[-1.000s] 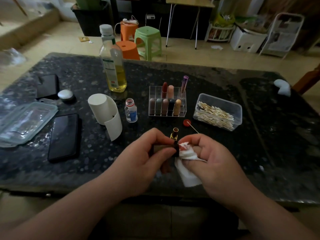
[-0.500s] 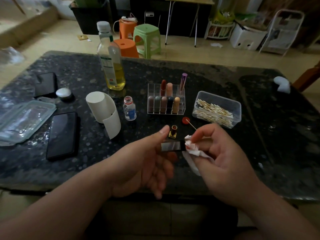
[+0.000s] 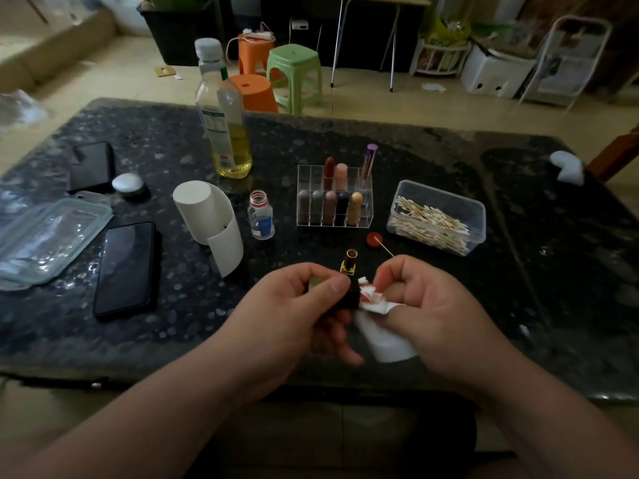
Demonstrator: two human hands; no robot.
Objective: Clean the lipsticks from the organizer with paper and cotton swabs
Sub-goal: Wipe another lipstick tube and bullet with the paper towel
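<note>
My left hand (image 3: 297,305) grips the black body of an uncapped lipstick (image 3: 349,271) with a gold collar, held upright over the near part of the table. My right hand (image 3: 425,312) holds a folded piece of white paper (image 3: 375,305) with red stains, and the paper touches the lipstick's side. A cotton swab (image 3: 383,246) sticks out behind my right hand. Farther back stands the clear organizer (image 3: 334,219) with several lipsticks in it. A clear box of cotton swabs (image 3: 436,217) stands to its right, and a paper roll (image 3: 207,216) to its left.
A small open vial (image 3: 261,216) and its red cap (image 3: 374,238) stand near the organizer. A tall bottle of yellow liquid (image 3: 224,122) stands behind. Two dark phones (image 3: 126,267), a clear lid (image 3: 45,236) and a round white object (image 3: 128,183) are at the left. Stools stand beyond the table.
My left hand has curled its fingers round the lipstick body again and turned it upright. My right hand has brought the stained paper back against its side.
</note>
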